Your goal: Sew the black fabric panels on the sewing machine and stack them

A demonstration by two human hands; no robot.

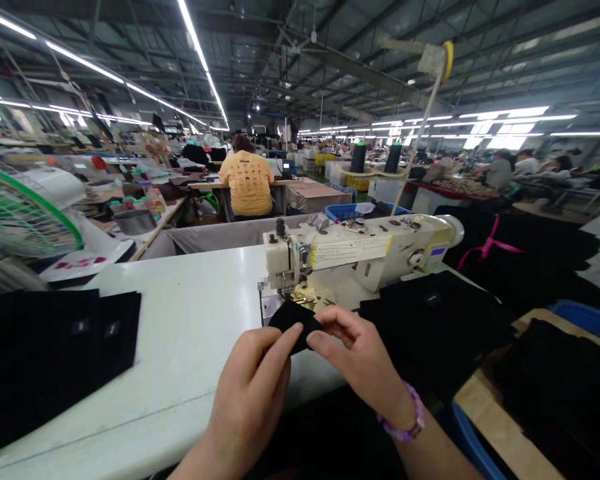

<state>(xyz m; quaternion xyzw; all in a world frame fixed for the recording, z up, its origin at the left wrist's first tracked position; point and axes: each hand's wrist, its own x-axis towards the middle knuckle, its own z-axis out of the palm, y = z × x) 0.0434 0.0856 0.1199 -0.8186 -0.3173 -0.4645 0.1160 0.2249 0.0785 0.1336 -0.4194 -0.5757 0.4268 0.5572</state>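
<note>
A small piece of black fabric (pixel 291 319) lies between my two hands, just in front of the needle area of a cream sewing machine (pixel 350 250). My left hand (pixel 253 380) grips its left and near side, thumb and fingers closed on the cloth. At its right edge, my right hand (pixel 357 350) pinches the fabric between thumb and forefinger. A purple beaded bracelet (pixel 414 417) circles the right wrist. The cloth's far edge reaches close to the presser foot; whether it lies under the foot I cannot tell.
Black fabric pieces with small labels (pixel 30 353) lie at the left of the white table (pixel 180 320). More black pieces (pixel 440 313) lie right of the machine. A green-rimmed fan (pixel 27 207) stands left. Beyond sits a person in a yellow shirt (pixel 247 183). A blue bin (pixel 467 433) is at lower right.
</note>
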